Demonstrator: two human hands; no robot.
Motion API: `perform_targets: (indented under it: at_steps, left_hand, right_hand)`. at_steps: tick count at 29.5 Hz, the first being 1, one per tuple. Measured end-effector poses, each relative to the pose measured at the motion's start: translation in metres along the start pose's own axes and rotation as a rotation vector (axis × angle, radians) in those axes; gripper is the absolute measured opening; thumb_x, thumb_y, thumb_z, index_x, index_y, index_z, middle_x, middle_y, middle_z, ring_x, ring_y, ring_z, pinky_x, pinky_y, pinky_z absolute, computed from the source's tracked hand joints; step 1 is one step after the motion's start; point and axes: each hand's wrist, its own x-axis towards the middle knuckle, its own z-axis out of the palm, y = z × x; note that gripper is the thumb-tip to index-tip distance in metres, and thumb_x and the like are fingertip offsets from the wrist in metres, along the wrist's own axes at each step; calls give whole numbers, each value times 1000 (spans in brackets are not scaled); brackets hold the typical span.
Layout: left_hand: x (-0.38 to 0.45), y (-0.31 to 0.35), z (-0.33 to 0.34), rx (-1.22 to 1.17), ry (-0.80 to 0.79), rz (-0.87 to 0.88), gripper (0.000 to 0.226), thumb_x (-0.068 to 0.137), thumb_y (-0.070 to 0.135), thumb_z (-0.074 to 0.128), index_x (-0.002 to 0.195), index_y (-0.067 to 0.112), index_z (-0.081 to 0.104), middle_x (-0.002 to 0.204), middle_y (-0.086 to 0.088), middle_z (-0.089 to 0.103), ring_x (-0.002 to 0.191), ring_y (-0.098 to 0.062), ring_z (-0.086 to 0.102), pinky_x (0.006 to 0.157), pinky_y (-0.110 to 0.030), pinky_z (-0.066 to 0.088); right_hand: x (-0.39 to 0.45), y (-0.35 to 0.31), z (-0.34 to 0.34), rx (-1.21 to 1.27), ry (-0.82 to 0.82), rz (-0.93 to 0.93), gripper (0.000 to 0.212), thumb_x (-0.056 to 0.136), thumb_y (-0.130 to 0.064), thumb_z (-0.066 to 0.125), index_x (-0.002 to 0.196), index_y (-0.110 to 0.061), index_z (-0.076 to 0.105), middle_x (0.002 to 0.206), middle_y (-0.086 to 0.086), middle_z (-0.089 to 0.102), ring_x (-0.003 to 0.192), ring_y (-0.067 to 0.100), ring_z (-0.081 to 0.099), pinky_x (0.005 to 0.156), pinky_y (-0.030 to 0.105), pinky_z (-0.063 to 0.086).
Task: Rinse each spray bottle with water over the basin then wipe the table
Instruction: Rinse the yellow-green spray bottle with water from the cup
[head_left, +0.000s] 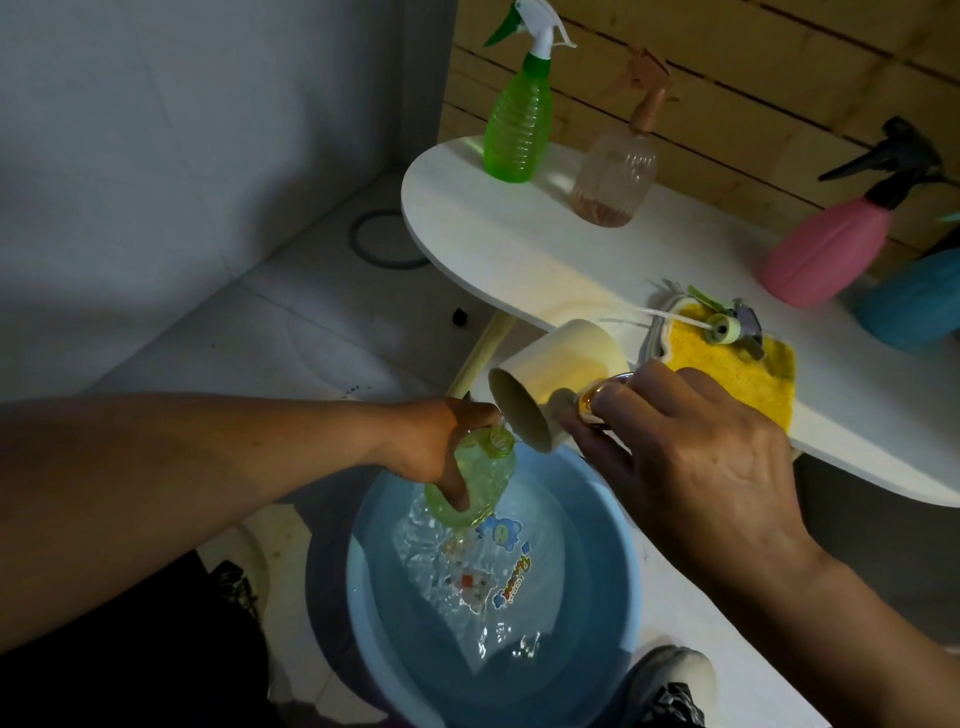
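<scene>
Right hand (691, 441) grips a tilted cream cup (550, 384) above the basin (332, 566); left hand (441, 447) clasps the open green bottle (483, 483) beneath it.

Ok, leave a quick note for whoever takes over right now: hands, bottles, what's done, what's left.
Left hand holds a capless green bottle over the basin. Right hand tips a cream cup at its mouth. Its spray head lies on the yellow cloth. Four bottles stand capped on the table: green, clear, pink, blue. Left: finish rinsing this bottle, do any unrinsed ones, wipe the table.
</scene>
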Motion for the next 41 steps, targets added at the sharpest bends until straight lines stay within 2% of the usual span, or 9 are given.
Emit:
perform_targets:
  at_steps: [6,11,17,23,27,32,34,37,41]
  left_hand:
    - [-2,2,-1,-45,-4,20,103,65,33,96,151,38,38,144,14,52,128,-12,54,106,-35,51]
    - [-7,8,-3,-30,14,18,100,69,28,94,152,35,39,135,17,51,121,-11,56,102,-29,51]
    - [-8,3,-3,28,10,6,77,67,26,94,130,31,50,114,7,65,99,-16,67,86,-34,60]
    - [-13,-5,-6,-12,10,0,78,65,18,94,128,27,49,113,6,60,101,-13,62,83,-33,59]
    - [-16,-9,-6,9,-2,-10,75,68,16,93,127,29,49,114,8,56,100,-10,56,69,-18,49]
    - [-16,-9,-6,6,-33,-17,71,70,16,92,124,31,48,109,12,54,92,-7,54,64,-19,43]
    - [-15,-8,-6,6,-31,-17,72,69,17,92,123,32,47,109,12,54,91,-6,53,63,-19,43]
    - [-13,-6,-7,9,-17,-19,73,70,17,91,125,32,47,107,13,54,88,-3,52,61,-17,41]
    - [-13,-4,-7,-9,-4,-5,72,69,18,92,125,31,48,106,15,55,90,-1,54,61,-13,41]
  right_hand:
    - [-5,0,4,-8,10,-52,22,100,-36,62,89,-17,69,84,2,60,72,24,56,59,26,24]
    - [-9,-1,9,65,1,-31,22,100,-37,62,93,-19,71,87,0,64,74,25,61,51,29,39]
    - [-12,-2,15,287,-71,244,29,98,-54,61,87,-28,69,78,-9,58,68,17,56,48,33,44]
    - [-23,8,32,344,-283,452,41,88,-69,51,82,-31,62,73,-15,58,66,9,55,55,31,46]
    - [-28,15,55,333,-428,516,39,89,-68,52,81,-30,59,73,-12,60,68,14,58,59,34,50]
    - [-31,18,111,318,-664,591,45,95,-66,49,78,-26,56,76,-5,62,73,21,58,60,32,42]
    - [-37,19,140,331,-791,619,40,98,-60,48,81,-25,56,85,1,66,77,24,58,63,32,41]
    - [-50,16,177,344,-919,627,29,103,-39,46,99,-19,66,104,8,72,88,26,63,72,30,45]
    - [-78,10,210,332,-919,575,35,106,-35,43,104,-14,70,108,7,73,97,25,67,72,25,37]
